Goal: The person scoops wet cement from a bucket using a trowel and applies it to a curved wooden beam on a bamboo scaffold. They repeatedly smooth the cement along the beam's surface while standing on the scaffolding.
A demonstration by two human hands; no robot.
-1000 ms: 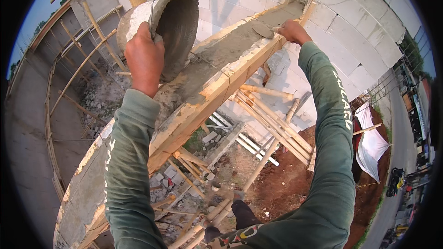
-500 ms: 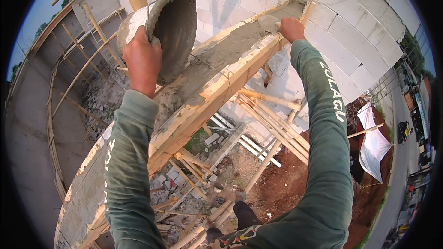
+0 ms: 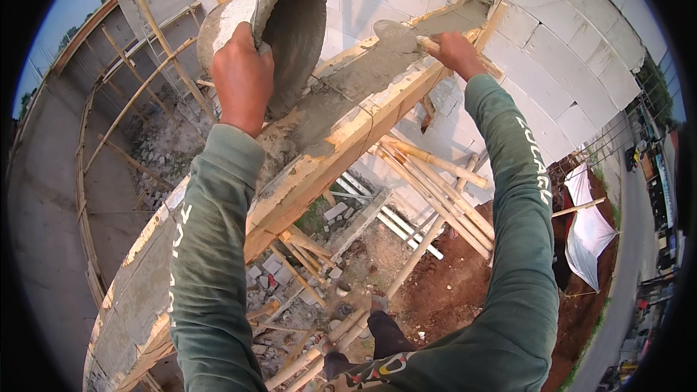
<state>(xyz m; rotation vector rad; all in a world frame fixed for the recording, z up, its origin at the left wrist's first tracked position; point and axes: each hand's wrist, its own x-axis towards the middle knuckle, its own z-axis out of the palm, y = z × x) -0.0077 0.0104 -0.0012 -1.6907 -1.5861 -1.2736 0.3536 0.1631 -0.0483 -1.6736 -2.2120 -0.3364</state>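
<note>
My left hand (image 3: 243, 78) grips the rim of a mortar-caked bucket (image 3: 296, 40). The bucket lies tilted on its side over the beam, its mouth turned to the right; wet concrete coats its inside. In my right hand (image 3: 457, 52) is the wooden handle of a trowel (image 3: 394, 30), whose rounded blade rests at the concrete surface. Grey wet concrete (image 3: 370, 69) fills the long trough between wooden formwork boards (image 3: 341, 144). Thin wire ties cross over the trough near the bucket.
A white block wall (image 3: 566, 65) rises behind the beam's far end. Bamboo poles (image 3: 435, 185) prop the area below, where rubble and red soil lie far down. My foot (image 3: 378, 301) stands by bamboo poles. Bamboo scaffolding (image 3: 156, 43) is at the left; a white sheet (image 3: 587, 225) hangs at right.
The trowel has moved left along the concrete, and its handle now shows. The bucket appears slightly farther right and higher, as the whole view has shifted a little.
</note>
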